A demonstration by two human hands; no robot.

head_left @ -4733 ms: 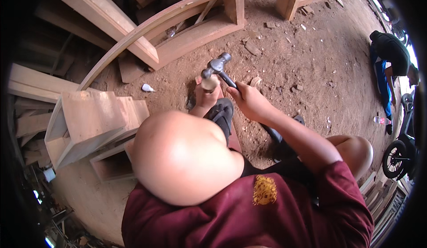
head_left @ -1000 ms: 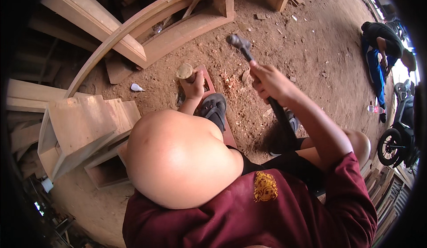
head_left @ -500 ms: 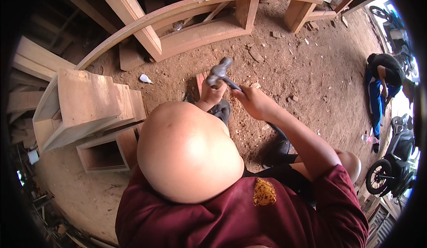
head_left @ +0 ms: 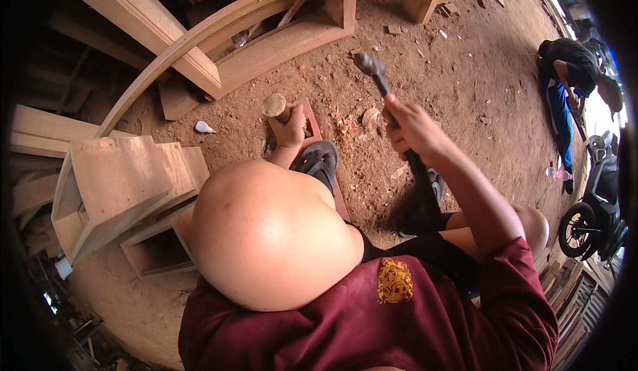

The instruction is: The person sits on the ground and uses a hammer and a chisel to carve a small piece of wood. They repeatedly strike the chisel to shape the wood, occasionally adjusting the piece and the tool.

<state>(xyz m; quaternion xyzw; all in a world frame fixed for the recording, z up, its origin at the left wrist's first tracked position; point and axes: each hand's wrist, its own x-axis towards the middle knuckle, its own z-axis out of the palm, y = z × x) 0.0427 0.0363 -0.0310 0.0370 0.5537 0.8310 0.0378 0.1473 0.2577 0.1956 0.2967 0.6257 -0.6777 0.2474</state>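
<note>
Presently, right elbow bent, forearm slanting up and inward, all to the right of the long reddish-brown wooden board (head_left: 315, 128). Right hand (head_left: 413, 129) closed round the black shaft of a grey-headed metal hammer (head_left: 370, 65), head raised right of the board's far end, apart from it. Left hand (head_left: 288, 133), forearm partly hidden by the knee, wrapped round a brown cylindrical tool handle with pale round top (head_left: 274, 106), at the board's far left edge. Tool's lower end hidden.
</note>
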